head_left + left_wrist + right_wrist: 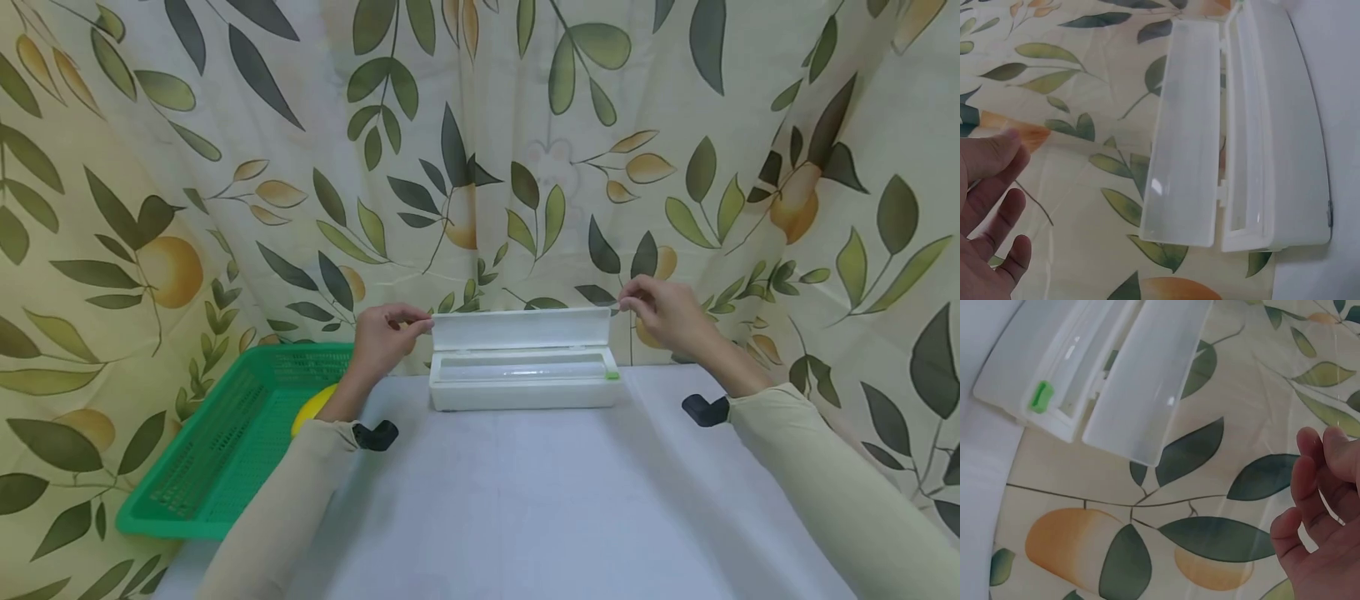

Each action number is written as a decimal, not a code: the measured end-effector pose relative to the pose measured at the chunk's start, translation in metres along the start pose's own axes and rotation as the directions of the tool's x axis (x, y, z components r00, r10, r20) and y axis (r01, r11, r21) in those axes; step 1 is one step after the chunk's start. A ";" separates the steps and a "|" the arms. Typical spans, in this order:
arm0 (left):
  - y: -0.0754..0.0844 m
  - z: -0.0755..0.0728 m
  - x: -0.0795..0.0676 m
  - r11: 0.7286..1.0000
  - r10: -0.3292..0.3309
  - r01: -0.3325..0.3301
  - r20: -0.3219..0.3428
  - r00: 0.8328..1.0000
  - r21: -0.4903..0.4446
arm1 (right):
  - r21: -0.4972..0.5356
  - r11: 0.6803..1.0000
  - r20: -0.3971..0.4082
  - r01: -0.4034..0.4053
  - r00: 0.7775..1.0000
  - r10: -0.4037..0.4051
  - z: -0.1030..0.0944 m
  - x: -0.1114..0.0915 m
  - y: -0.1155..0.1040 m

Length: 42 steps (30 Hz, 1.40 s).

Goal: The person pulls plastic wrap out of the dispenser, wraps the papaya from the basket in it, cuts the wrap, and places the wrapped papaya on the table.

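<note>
A white cling film dispenser (525, 397) stands at the back of the table, its lid (521, 331) raised. Inside lies a clear roll (517, 372), and a green slider (612, 375) sits at the right end. Near the lid's left corner, my left hand (384, 337) pinches with thumb and forefinger. My right hand (666, 313) pinches likewise, just off the lid's right corner. Faint creases and sheen in the right wrist view suggest clear cling film (1270, 394) between the hands; its edges are hard to see.
A green plastic basket (202, 528) stands on the left with a yellow object (313, 407) in it, partly hidden by the left forearm. A leaf-patterned curtain (480, 183) hangs right behind the dispenser. White cloth covers the table (525, 500).
</note>
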<state>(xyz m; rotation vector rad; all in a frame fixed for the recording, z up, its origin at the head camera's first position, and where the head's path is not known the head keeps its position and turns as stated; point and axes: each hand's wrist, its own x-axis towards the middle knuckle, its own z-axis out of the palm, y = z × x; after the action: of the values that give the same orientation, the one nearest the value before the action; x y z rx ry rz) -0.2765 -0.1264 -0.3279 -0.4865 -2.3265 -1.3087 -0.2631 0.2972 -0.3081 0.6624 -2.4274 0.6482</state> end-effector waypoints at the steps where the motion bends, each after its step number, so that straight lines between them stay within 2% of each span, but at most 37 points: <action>1: 0.001 -0.001 0.000 1.000 0.003 -0.003 -0.002 1.000 -0.005 | 0.002 1.000 0.000 0.002 1.000 -0.002 -0.001 0.000 -0.001; 11: 0.010 -0.009 0.001 1.000 0.016 -0.016 -0.002 1.000 -0.002 | 0.035 0.999 0.019 -0.015 1.000 0.014 -0.015 0.004 -0.010; 19: 0.018 -0.018 0.000 0.998 0.060 -0.060 -0.007 0.998 -0.007 | 0.013 0.999 0.005 0.030 1.000 -0.031 -0.025 0.007 -0.017; 32: 0.030 -0.030 0.008 0.998 0.068 -0.068 -0.003 0.998 0.001 | 0.007 0.999 0.013 -0.038 0.999 0.038 -0.040 0.011 -0.030; 42: 0.039 -0.037 -0.001 0.997 0.068 -0.068 -0.004 0.998 -0.025 | -0.001 1.000 -0.009 -0.009 1.000 0.009 -0.048 0.008 -0.037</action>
<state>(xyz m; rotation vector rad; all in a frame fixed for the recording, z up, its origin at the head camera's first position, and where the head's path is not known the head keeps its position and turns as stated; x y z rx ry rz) -0.2492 -0.1390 -0.2830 -0.5659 -2.2734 -1.3073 -0.2298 0.2935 -0.2563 0.6471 -2.4233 0.6524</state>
